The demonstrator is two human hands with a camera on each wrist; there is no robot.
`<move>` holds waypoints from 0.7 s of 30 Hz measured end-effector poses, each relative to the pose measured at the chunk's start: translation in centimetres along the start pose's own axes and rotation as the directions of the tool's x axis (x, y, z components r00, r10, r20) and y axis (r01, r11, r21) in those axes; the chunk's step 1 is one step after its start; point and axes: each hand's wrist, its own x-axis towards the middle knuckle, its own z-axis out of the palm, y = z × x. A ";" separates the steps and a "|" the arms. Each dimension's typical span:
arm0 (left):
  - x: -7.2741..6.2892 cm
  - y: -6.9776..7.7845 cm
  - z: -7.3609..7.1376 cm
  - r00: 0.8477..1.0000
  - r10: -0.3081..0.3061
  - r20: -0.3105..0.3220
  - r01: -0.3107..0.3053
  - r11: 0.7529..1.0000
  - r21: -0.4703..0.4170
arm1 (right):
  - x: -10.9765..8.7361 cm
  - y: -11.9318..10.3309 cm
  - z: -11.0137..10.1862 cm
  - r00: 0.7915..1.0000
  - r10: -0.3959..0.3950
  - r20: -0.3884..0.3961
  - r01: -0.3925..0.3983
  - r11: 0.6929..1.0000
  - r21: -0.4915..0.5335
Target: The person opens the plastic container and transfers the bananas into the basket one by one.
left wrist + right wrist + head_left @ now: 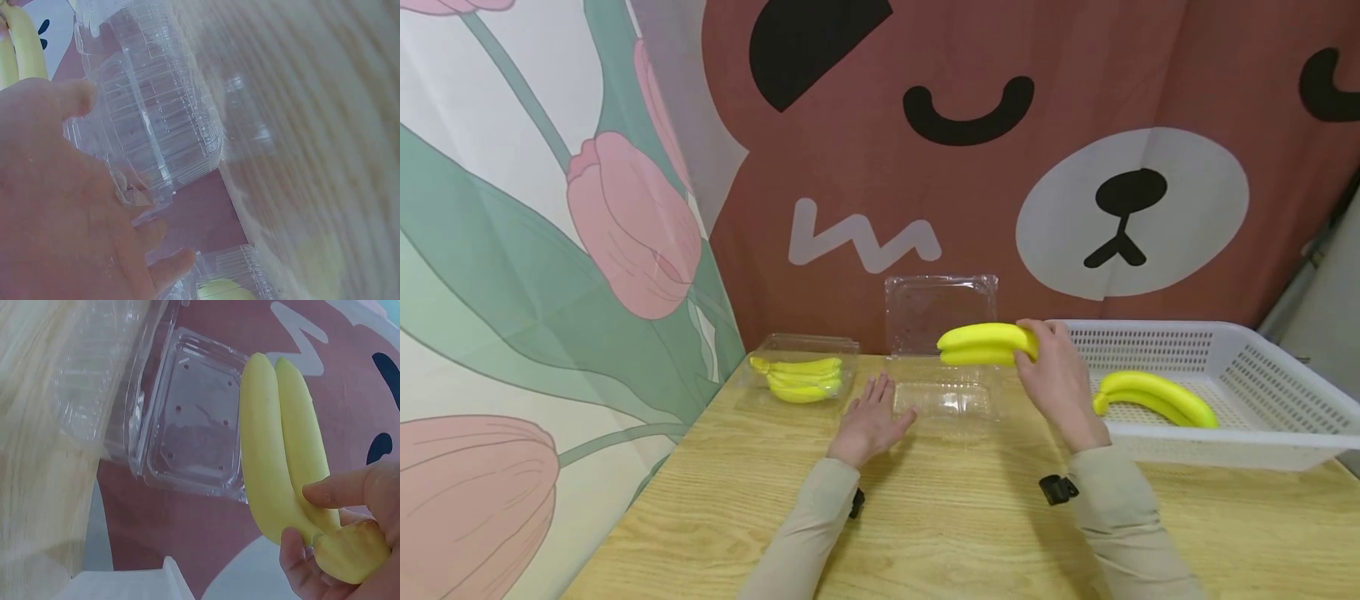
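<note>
My right hand [1060,379] grips a small bunch of yellow bananas [987,344] by its stem end, held up above the table. In the right wrist view two bananas [265,437] of that bunch show, side by side. Below and left of them stands a clear plastic clamshell box [943,400], its lid [942,317] raised upright at the back. My left hand [868,423] is at the box's left side with fingers straight; in the left wrist view the thumb lies close to the box wall [156,119], and whether it touches I cannot tell.
A second clear box [808,343] with bananas [801,380] inside stands on the left. On the right, a white perforated basket [1225,442] holds another banana bunch [1157,396]. A printed curtain [850,167] hangs behind the wooden table [955,517].
</note>
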 end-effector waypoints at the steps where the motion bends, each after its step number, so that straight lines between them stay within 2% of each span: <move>1: 0.0 0.0 0.0 1.000 -0.001 0.002 0.001 1.000 -0.001 | 0.0 0.1 -0.2 1.000 0.001 -0.001 -0.001 1.000 -0.001; 10: -0.2 0.1 -0.2 1.000 -0.004 0.009 0.004 1.000 0.008 | 0.1 1.0 -1.8 0.999 0.041 -0.016 -0.041 0.999 -0.015; 21: 0.0 -0.1 0.0 1.000 -0.003 0.004 0.003 1.000 0.002 | -0.5 3.2 -3.5 0.999 0.033 -0.042 -0.036 0.998 -0.056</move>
